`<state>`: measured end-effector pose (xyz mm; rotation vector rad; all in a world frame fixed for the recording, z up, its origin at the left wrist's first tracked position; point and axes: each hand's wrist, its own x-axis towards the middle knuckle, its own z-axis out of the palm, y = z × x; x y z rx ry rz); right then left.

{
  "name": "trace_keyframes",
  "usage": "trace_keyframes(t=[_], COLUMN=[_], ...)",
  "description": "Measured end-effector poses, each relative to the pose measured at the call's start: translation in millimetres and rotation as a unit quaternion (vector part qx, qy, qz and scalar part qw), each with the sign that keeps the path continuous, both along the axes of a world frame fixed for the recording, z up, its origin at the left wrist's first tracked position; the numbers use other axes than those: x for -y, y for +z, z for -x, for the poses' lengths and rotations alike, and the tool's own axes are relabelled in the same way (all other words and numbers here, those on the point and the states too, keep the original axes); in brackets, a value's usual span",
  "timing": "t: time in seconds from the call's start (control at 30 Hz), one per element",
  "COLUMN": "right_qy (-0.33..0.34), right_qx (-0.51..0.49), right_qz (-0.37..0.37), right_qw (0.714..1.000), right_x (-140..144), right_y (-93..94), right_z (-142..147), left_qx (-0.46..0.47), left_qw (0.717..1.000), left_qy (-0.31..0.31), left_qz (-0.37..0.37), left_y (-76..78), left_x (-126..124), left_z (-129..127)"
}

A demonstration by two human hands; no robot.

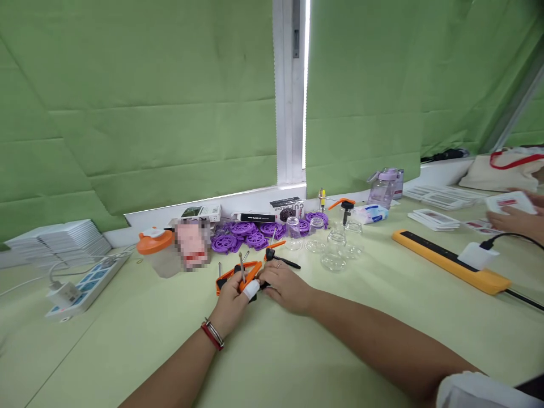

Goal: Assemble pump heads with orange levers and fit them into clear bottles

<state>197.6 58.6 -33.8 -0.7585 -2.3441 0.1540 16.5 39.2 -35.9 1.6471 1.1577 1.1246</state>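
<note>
Two hands meet at the middle of the pale green table (127, 340), both yours. Your left hand (232, 297), with a red and silver bracelet at the wrist and a white wrap on one fingertip, is closed around an orange-handled pump tool (238, 276), thumb over its frame so it stays pinned low against the table. Your right hand (285, 289) rests beside it, fingers curled in toward the tool's black end; whether it grips that part or only steadies it cannot be told, since the fingers cover the joint. A thin metal rod (241, 266) sticks up from the grasp.

Just beyond, within easy reach, lie a second black-and-orange pump (278, 256), a heap of purple plastic wheels (255, 232), and several clear glass cups (334, 249) standing mouth down in a loose cluster. An orange-lidded jar (158, 249) sits to the left beside a blurred-out patch. A white power strip (85, 283) lies at far left, a long orange one (450, 260) at right.

At the right edge another person's hand (516, 218) holds a white card (510, 201); the rest of that person is cut off. Box labels along the sill are too small to read.
</note>
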Motion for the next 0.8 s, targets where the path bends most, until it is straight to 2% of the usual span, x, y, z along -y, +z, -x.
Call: trace_keyframes(t=[0.1, 0.2, 0.27, 0.33, 0.43, 0.6, 0.7, 0.8], right_qy=[-0.136, -0.296, -0.354, -0.387, -0.402, -0.396, -0.39, -0.388], right_qx=[-0.031, -0.092, -0.108, -0.123, -0.169, -0.281, -0.268, -0.219], right_qz=[-0.112, -0.194, -0.225, -0.226, -0.167, 0.062, 0.169, 0.224], right_qw=[0.984, 0.931, 0.901, 0.886, 0.884, 0.872, 0.865, 0.867], right_x=[-4.2, -12.3, -17.0, -20.6, -23.9, -26.0, -26.2, -27.3], right_y=[1.3, 5.3, 5.6, 1.6, -10.9, -26.5, -29.8, -34.7], right_z=[-13.4, -43.1, -68.0, -91.4, -113.8, -115.1, -110.8, -111.3], left_qx=[0.024, 0.052, 0.06, 0.062, 0.062, 0.075, 0.081, 0.085], left_qw=[0.998, 0.994, 0.991, 0.991, 0.991, 0.99, 0.989, 0.989], left_qy=[0.048, 0.071, 0.069, 0.064, 0.067, 0.085, 0.091, 0.093], left_qz=[0.028, 0.067, 0.093, 0.102, 0.093, 0.081, 0.08, 0.083], left_y=[-1.5, -3.1, -4.7, -6.7, -9.3, -10.7, -11.1, -12.0], left_x=[-2.2, -4.2, -6.0, -7.8, -9.3, -8.5, -8.3, -9.6], left_z=[5.9, 8.9, 8.9, 8.2, 6.8, 6.3, 7.7, 9.9])
